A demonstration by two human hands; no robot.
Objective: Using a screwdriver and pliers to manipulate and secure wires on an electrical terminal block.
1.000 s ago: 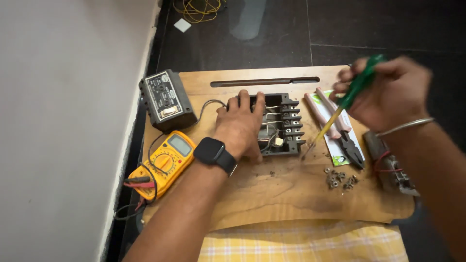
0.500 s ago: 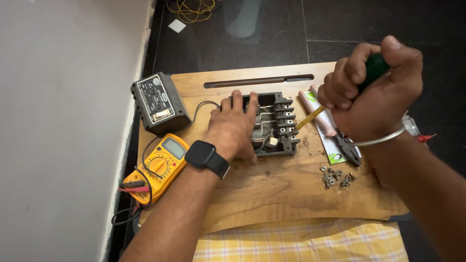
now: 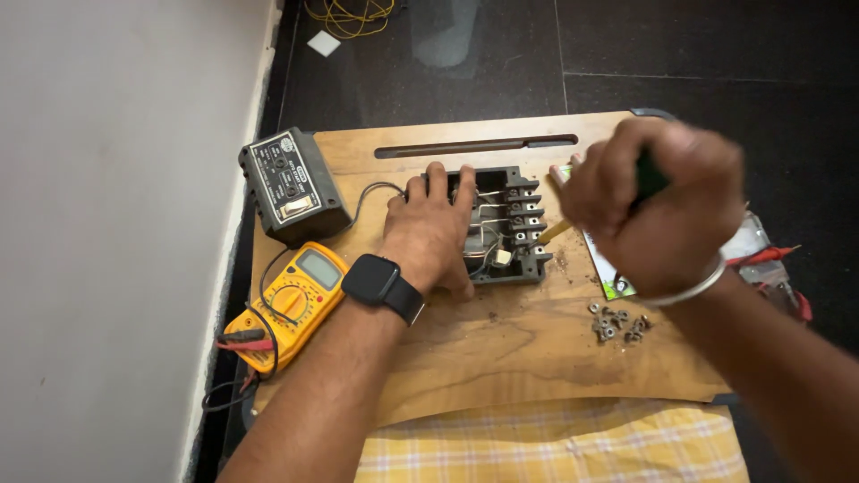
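Since the earlier frame, right hand [image 3: 658, 210] has dropped to 3 o'clock of the black terminal block [image 3: 501, 228], fingers wrapped tight on a green-handled screwdriver [image 3: 557, 231] — tip at the block's terminals. Left hand [image 3: 429, 233], fingers spread, presses the block flat on the wooden board [image 3: 501, 358]. Loose screws [image 3: 617, 322] at 5 o'clock: several out; progress beyond that is unclear. Yellow multimeter [image 3: 291, 300] at 8 o'clock.

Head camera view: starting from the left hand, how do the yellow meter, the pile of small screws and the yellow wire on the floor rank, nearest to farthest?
From the left hand:
1. Yellow meter, just beside the wrist, toward the wall.
2. Pile of small screws, across the board, under the right arm.
3. Yellow wire, on the dark floor beyond the board.
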